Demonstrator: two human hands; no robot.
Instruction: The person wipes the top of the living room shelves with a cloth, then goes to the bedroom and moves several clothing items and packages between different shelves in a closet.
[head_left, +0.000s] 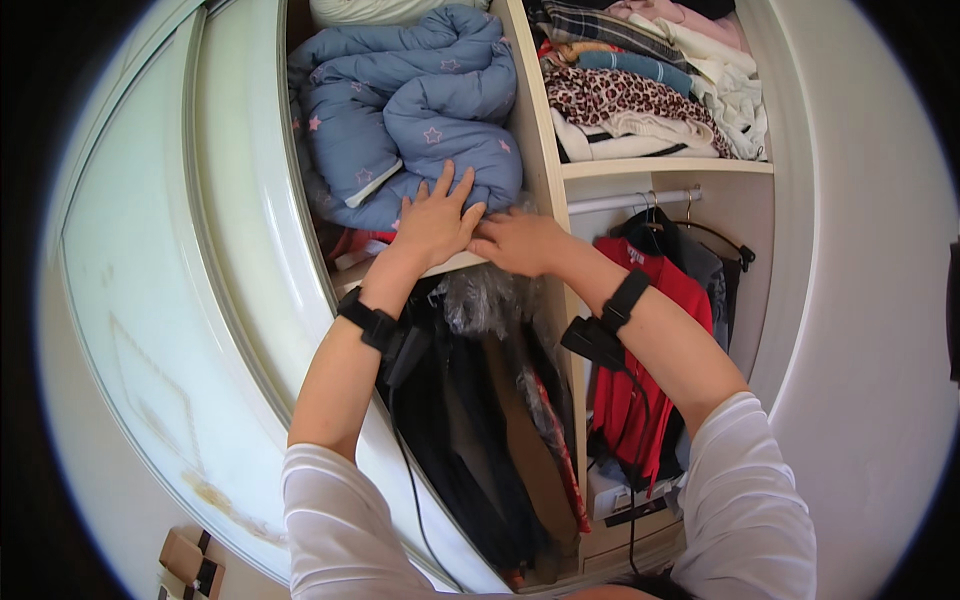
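A blue quilt (450, 97) with pink stars lies folded in a thick heap on the upper left shelf of a wardrobe. My left hand (436, 225) rests on its lower front with the fingers spread apart. Beside it, my right hand (521, 241) is at the quilt's lower right corner, by the shelf's front edge (457, 262). Its fingertips are partly hidden, so I cannot tell whether they grip anything. Crumpled clear plastic (484, 300) hangs just below my hands, over dark hanging garments (465, 420). Red fabric (358, 244) shows under the quilt at the left.
A wooden divider (551, 135) stands right of the quilt. Beyond it are piled clothes (630, 97) and, below, a red garment (660, 300) on a rail (615, 201). Sliding doors (240, 187) border the left. Cables (636, 450) trail from both wrist straps. An opened cardboard box (182, 555) sits lower left.
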